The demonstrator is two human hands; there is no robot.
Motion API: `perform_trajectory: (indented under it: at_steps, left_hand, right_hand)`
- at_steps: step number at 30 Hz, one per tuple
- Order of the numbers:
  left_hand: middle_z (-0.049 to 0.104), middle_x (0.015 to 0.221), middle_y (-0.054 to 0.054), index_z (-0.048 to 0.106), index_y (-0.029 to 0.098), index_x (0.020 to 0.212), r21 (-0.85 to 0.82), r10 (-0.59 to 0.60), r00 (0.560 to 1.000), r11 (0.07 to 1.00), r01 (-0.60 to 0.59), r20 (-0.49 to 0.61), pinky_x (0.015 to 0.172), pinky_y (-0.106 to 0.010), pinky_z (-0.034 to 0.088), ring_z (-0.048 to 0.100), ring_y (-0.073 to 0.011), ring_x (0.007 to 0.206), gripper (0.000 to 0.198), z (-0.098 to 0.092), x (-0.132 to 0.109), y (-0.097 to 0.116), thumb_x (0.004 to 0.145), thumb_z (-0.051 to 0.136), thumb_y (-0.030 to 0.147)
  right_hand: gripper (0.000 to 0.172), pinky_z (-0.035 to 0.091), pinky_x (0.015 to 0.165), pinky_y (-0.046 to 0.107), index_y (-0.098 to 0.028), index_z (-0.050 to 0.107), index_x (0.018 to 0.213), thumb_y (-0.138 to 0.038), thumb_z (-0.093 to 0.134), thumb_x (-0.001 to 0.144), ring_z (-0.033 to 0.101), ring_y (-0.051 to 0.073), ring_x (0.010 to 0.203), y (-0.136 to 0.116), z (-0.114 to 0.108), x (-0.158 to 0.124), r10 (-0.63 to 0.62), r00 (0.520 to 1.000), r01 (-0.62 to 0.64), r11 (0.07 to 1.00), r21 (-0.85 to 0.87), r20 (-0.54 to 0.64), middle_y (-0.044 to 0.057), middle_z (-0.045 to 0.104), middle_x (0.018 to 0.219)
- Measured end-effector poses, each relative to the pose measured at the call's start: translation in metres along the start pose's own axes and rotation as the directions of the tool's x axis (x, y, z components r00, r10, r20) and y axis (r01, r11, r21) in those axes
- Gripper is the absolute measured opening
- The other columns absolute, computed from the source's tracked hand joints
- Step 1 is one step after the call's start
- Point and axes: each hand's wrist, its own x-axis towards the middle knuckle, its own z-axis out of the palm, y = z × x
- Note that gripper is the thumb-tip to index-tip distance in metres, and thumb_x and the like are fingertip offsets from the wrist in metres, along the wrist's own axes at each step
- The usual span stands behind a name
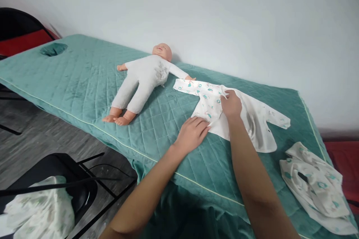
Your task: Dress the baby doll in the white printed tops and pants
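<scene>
A white baby shirt with green prints lies spread on the green quilted bed cover, its sleeves stretched out to both sides and its front partly opened, showing plain white inside. My left hand rests at the shirt's near hem, thumb and fingers closed on the edge of the front panel. Higher up, by the neckline, my right hand pinches the same panel's edge. To the left, a baby doll with a white cloth body lies on its back, one hand almost touching a sleeve.
A crumpled printed garment lies at the bed's right end. The bed cover has a face hole at the far left. A black chair holding a printed cloth stands at lower left. The wall runs behind the bed.
</scene>
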Motion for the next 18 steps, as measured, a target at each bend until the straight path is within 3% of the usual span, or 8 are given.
perform_trajectory:
  at_steps: [2, 4, 6, 8, 9, 10, 12, 18]
  left_hand:
    - [0.073, 0.094, -0.006, 0.067, 0.022, 0.095, -0.176, -0.150, 0.987, 0.975, 0.139, -0.052, 0.084, -0.036, 0.054, 0.067, -0.0205, 0.090, 0.022, 0.004, 0.003, 0.001, 0.101, 0.050, 0.034]
    - [0.070, 0.087, -0.003, 0.064, 0.022, 0.092, -0.370, -0.401, 0.904, 0.870, 0.326, -0.146, 0.077, -0.033, 0.054, 0.065, -0.0177, 0.082, 0.023, 0.005, 0.005, -0.004, 0.101, 0.050, 0.038]
    - [0.067, 0.093, -0.003, 0.060, 0.022, 0.099, -0.544, -0.650, 0.705, 0.715, 0.439, -0.284, 0.080, -0.031, 0.055, 0.065, -0.0165, 0.086, 0.022, 0.004, 0.004, -0.013, 0.101, 0.048, 0.040]
    - [0.064, 0.114, -0.007, 0.054, 0.023, 0.113, -0.636, -0.763, 0.491, 0.634, 0.440, -0.421, 0.094, -0.034, 0.054, 0.063, -0.0178, 0.106, 0.019, 0.003, 0.002, -0.022, 0.099, 0.048, 0.035]
    - [0.058, 0.126, -0.010, 0.050, 0.024, 0.119, -0.636, -0.765, 0.435, 0.640, 0.432, -0.474, 0.101, -0.035, 0.051, 0.059, -0.0189, 0.118, 0.023, 0.003, 0.000, -0.024, 0.097, 0.050, 0.032]
    - [0.052, 0.136, -0.011, 0.047, 0.024, 0.125, -0.611, -0.746, 0.422, 0.665, 0.430, -0.515, 0.106, -0.037, 0.049, 0.054, -0.0201, 0.128, 0.030, 0.002, -0.002, -0.026, 0.095, 0.052, 0.028]
    - [0.045, 0.144, -0.013, 0.045, 0.024, 0.128, -0.509, -0.669, 0.479, 0.743, 0.434, -0.569, 0.111, -0.039, 0.045, 0.046, -0.0220, 0.136, 0.037, 0.002, -0.005, -0.025, 0.093, 0.054, 0.023]
    - [0.061, 0.126, -0.012, 0.057, 0.020, 0.113, -0.103, -0.345, 0.791, 0.934, 0.342, -0.505, 0.112, -0.046, 0.044, 0.055, -0.0241, 0.125, 0.023, 0.005, -0.004, -0.017, 0.091, 0.052, 0.013]
  right_hand:
    - [0.036, 0.047, 0.100, 0.051, -0.025, 0.064, 0.113, -0.035, 0.064, 0.078, 0.063, 0.029, 0.100, 0.000, -0.001, 0.002, 0.038, 0.999, -0.042, 0.989, 0.142, 0.028, 0.007, 0.071, 0.104]
    - [0.038, 0.050, 0.097, 0.050, -0.024, 0.063, 0.113, -0.039, 0.065, 0.078, 0.066, 0.027, 0.101, -0.003, -0.001, 0.001, 0.029, 0.992, -0.078, 0.909, 0.409, 0.125, 0.007, 0.071, 0.104]
    - [0.042, 0.053, 0.096, 0.046, -0.026, 0.060, 0.118, -0.045, 0.063, 0.081, 0.067, 0.024, 0.107, -0.009, 0.000, -0.001, -0.081, 0.970, -0.091, 0.754, 0.650, 0.230, 0.006, 0.072, 0.115]
    - [0.044, 0.052, 0.099, 0.043, -0.028, 0.058, 0.122, -0.048, 0.062, 0.083, 0.066, 0.021, 0.116, -0.014, 0.003, -0.005, -0.200, 0.943, -0.083, 0.633, 0.770, 0.266, 0.005, 0.070, 0.127]
    - [0.044, 0.051, 0.102, 0.042, -0.028, 0.058, 0.121, -0.048, 0.064, 0.082, 0.065, 0.020, 0.120, -0.016, 0.005, -0.006, -0.236, 0.935, -0.068, 0.611, 0.789, 0.263, 0.005, 0.069, 0.129]
    - [0.043, 0.049, 0.105, 0.043, -0.027, 0.059, 0.118, -0.045, 0.067, 0.079, 0.064, 0.020, 0.121, -0.016, 0.009, -0.007, -0.259, 0.932, -0.051, 0.601, 0.798, 0.254, 0.005, 0.070, 0.129]
    - [0.038, 0.047, 0.109, 0.043, -0.024, 0.061, 0.110, -0.041, 0.068, 0.077, 0.065, 0.020, 0.119, -0.015, 0.016, -0.009, -0.274, 0.938, 0.018, 0.651, 0.759, 0.212, 0.007, 0.072, 0.122]
    - [0.019, 0.047, 0.109, 0.047, -0.024, 0.065, 0.097, -0.030, 0.062, 0.080, 0.066, 0.023, 0.109, -0.008, 0.029, -0.024, -0.281, 0.953, 0.156, 0.783, 0.602, 0.117, 0.005, 0.072, 0.110]
